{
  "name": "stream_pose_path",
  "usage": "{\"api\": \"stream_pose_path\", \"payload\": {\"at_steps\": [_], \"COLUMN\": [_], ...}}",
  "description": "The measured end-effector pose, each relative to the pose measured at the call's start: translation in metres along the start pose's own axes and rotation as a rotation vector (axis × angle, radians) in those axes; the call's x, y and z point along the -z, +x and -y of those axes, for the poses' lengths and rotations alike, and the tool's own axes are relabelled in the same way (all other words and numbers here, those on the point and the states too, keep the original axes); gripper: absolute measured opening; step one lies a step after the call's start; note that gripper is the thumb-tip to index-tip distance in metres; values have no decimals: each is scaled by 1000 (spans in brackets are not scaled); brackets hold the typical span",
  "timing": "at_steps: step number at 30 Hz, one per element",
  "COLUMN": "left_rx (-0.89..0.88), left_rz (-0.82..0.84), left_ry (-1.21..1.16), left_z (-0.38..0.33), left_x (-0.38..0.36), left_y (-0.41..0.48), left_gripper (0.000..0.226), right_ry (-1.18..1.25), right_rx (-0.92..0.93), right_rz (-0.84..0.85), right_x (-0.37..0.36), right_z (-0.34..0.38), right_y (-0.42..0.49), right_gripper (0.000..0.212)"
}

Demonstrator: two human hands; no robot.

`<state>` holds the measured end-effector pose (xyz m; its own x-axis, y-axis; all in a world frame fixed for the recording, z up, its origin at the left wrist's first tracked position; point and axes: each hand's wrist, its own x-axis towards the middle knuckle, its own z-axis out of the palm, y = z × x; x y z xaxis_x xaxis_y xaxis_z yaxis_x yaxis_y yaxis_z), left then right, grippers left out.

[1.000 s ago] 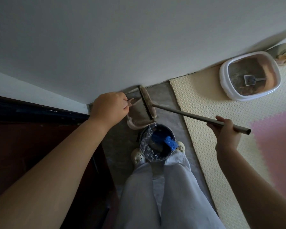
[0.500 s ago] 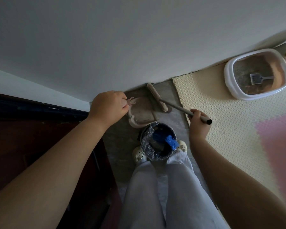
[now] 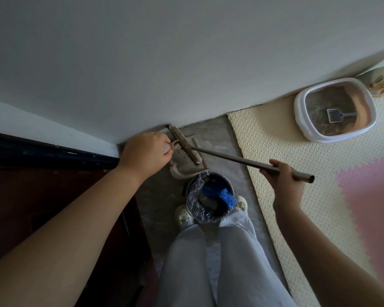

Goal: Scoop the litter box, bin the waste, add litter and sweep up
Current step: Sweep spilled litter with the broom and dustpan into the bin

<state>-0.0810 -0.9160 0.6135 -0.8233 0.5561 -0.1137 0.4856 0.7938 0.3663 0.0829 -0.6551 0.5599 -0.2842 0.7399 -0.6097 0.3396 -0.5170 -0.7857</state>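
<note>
My left hand (image 3: pixel 147 152) grips the handle of a beige dustpan (image 3: pixel 186 166) tilted just above the bin. My right hand (image 3: pixel 283 181) holds the grey pole of a broom (image 3: pixel 235 159) whose head lies across the dustpan's tray. A dark bin (image 3: pixel 208 198) lined with clear plastic stands between my feet and holds blue waste. The white litter box (image 3: pixel 306 127) sits at the far right by the wall, with brown litter and a grey scoop (image 3: pixel 336 115) lying in it.
A white wall runs along the top. A cream textured mat (image 3: pixel 275 147) with a pink patch (image 3: pixel 368 196) covers the floor on the right. Bare grey floor lies under the dustpan. A dark wooden door or cabinet (image 3: pixel 42 196) stands at the left.
The broom head has swung left, from beside the dustpan onto its tray. My right hand has moved out to the right along the pole. The dustpan has stayed over the bin.
</note>
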Motion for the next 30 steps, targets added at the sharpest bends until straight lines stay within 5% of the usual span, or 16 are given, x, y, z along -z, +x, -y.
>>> {"api": "stream_pose_path", "payload": {"at_steps": [6,15,24,30], "left_rx": [-19,-29,-31,-16], "left_rz": [25,-47,-36,-26], "left_ry": [7,25,38,30], "left_z": [3,4,4,6], "left_x": [-4,-7,-6,-5], "left_y": [1,1,1,-1], "left_gripper": [16,18,14,12], "right_ry": [-118,-283,45,114], "right_rx": [183,121,-136,-109], "right_rz": [57,-101,-89,-62], "right_x": [1,-39,-44,-10], "right_z": [7,-35,-60,-30], "right_y": [16,16,-26,-35], "right_gripper": [23,25,20,19]}}
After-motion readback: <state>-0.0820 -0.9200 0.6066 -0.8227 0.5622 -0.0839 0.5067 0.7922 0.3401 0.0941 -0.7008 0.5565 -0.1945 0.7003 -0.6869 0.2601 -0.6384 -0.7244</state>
